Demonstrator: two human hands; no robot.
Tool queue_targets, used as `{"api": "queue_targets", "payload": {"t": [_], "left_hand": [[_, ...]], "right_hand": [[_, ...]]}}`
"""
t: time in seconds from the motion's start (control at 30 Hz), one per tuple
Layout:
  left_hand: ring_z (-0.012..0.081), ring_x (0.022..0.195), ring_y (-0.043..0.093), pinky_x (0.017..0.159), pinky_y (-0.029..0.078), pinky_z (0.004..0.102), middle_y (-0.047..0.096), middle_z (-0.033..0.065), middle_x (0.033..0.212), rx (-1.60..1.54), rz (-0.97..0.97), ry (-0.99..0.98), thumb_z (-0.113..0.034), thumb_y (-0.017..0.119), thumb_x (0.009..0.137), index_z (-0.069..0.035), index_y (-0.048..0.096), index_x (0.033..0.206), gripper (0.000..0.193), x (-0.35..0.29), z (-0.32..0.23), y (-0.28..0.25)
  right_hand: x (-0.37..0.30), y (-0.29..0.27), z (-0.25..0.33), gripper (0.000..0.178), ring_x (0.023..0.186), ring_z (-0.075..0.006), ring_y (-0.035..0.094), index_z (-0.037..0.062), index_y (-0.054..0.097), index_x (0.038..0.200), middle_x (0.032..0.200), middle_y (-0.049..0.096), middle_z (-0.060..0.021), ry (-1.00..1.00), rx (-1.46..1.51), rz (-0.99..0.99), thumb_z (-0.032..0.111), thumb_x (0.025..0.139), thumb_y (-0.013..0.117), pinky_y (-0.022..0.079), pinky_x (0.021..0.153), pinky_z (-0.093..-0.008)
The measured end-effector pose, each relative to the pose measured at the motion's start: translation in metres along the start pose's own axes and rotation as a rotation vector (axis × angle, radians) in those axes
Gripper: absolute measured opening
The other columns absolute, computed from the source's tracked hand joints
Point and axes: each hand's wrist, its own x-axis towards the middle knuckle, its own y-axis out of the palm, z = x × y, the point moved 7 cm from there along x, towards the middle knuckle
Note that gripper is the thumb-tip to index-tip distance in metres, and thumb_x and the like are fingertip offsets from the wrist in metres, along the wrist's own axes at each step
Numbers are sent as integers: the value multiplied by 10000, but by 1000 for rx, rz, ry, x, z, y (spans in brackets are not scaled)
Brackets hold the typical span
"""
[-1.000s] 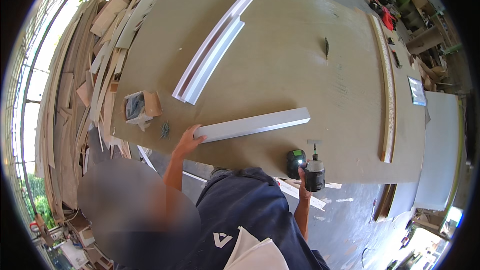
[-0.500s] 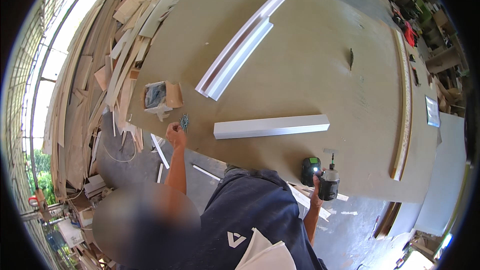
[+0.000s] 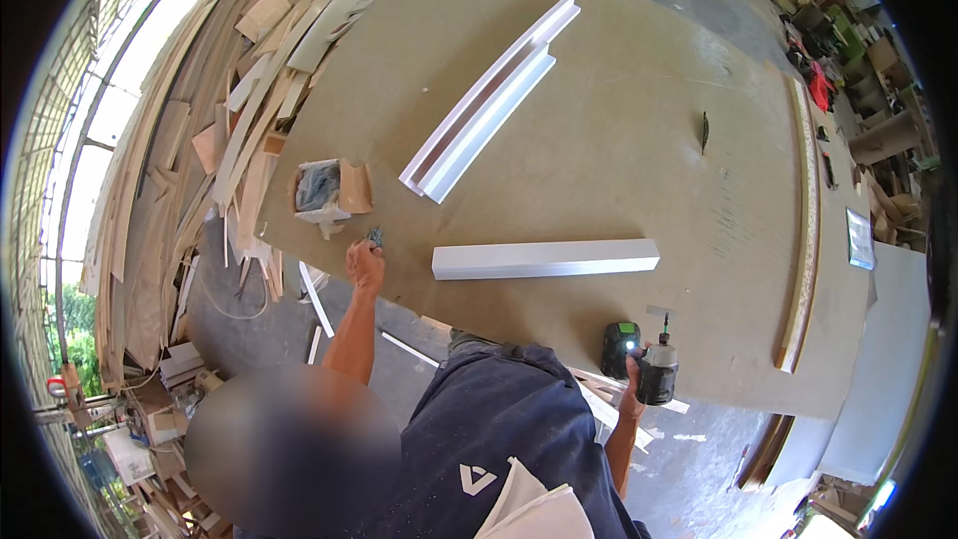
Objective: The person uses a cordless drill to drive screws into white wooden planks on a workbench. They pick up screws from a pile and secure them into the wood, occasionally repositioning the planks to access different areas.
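Beside the table's left front edge, my left hand is closed, its fingers bunched together against a small pile of grey screws. Whatever is between those fingertips is too small to make out. My right hand grips a black cordless drill with a green-marked battery and a lit lamp. The drill's bit points away from me, over the table's front edge. Just behind the screws stands an open cardboard box with a bluish plastic bag inside. A white rectangular bar lies crosswise between my hands.
Farther back on the brown table lie white stepped profiles, set at a slant. A long wooden strip runs along the right side, near a small dark tool. Stacked boards crowd the left; offcuts lie on the floor.
My left hand has moved slightly right, onto the screws, covering more of the pile. The right hand keeps its hold on the drill. The whole view has shifted a little.
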Motion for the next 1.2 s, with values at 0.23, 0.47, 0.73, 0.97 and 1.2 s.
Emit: {"api": "queue_targets", "payload": {"t": [0.23,0.47,0.73,0.97,1.2], "left_hand": [[383,876,637,816,504,465,654,175,920,-81,-213,4,-57,718,826,-19,690,976,157,4,-7,-10],[204,836,664,750,535,339,685,105,948,-801,-4,-158,-20,693,881,-28,681,1055,174,-6,-63,-22],[130,769,650,642,488,263,699,88,840,-1213,625,-122,3,756,852,-6,685,963,132,-32,-162,-20],[141,746,621,666,480,263,693,79,853,-1566,835,-134,-13,777,857,-15,674,915,119,-45,-182,-16],[147,811,618,736,484,264,688,70,878,-1755,857,-160,-50,719,929,6,698,989,84,-59,-188,-22]], "right_hand": [[2,2,7,394,1121,-191,599,51,608,1295,1180,668,-65,46,79,-35,131,927,723,445,1026,-388],[12,0,10,169,895,-191,682,37,729,996,964,731,-57,93,-59,16,74,836,769,544,854,-360],[45,70,61,371,858,-177,698,-3,701,1030,939,750,-88,7,-72,421,101,729,893,555,801,-361],[83,183,180,358,807,-240,701,33,712,1026,867,738,-155,-86,-210,870,125,702,834,546,758,-365],[89,253,213,329,754,-391,649,27,690,928,800,709,-179,-231,-384,956,181,663,810,540,734,-427]]}}
